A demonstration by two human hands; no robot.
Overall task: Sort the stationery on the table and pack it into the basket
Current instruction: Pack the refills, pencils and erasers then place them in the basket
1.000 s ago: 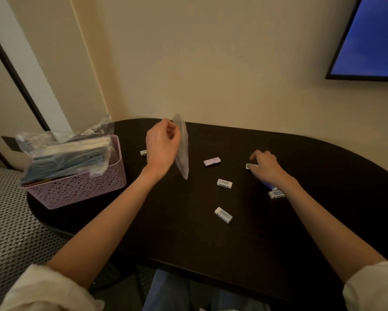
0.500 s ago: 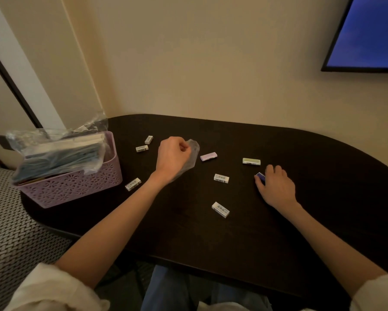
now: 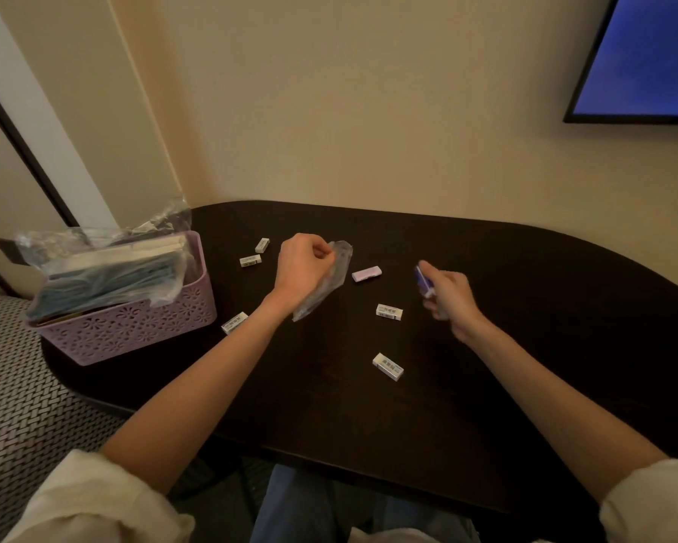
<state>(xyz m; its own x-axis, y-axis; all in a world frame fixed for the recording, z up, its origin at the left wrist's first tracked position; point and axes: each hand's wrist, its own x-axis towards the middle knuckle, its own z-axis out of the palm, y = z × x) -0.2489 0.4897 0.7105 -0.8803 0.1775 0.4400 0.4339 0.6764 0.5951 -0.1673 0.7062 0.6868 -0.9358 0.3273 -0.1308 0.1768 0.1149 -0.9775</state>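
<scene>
My left hand [image 3: 302, 268] pinches the top of a small clear plastic bag [image 3: 329, 280] that hangs over the dark table [image 3: 525, 327]. My right hand [image 3: 449, 295] is lifted off the table and grips erasers, a blue one [image 3: 421, 278] showing at its fingertips. Loose erasers lie on the table: a lilac one [image 3: 366, 273], white ones at the middle [image 3: 389, 311], at the front [image 3: 387, 366], beside the basket [image 3: 234, 322] and two at the back [image 3: 250, 261] [image 3: 262, 245]. The lilac basket [image 3: 133, 327] stands at the left, filled with bagged stationery [image 3: 106, 272].
The table's rounded front edge runs just above my lap. A wall stands right behind the table, with a dark-framed blue screen [image 3: 643, 60] at the upper right. Patterned flooring [image 3: 16, 405] lies left of the table.
My right hand has picked up the erasers at the right and lifted off the table toward the bag. The green-white eraser is gone from the table. My left hand holds the bag lower.
</scene>
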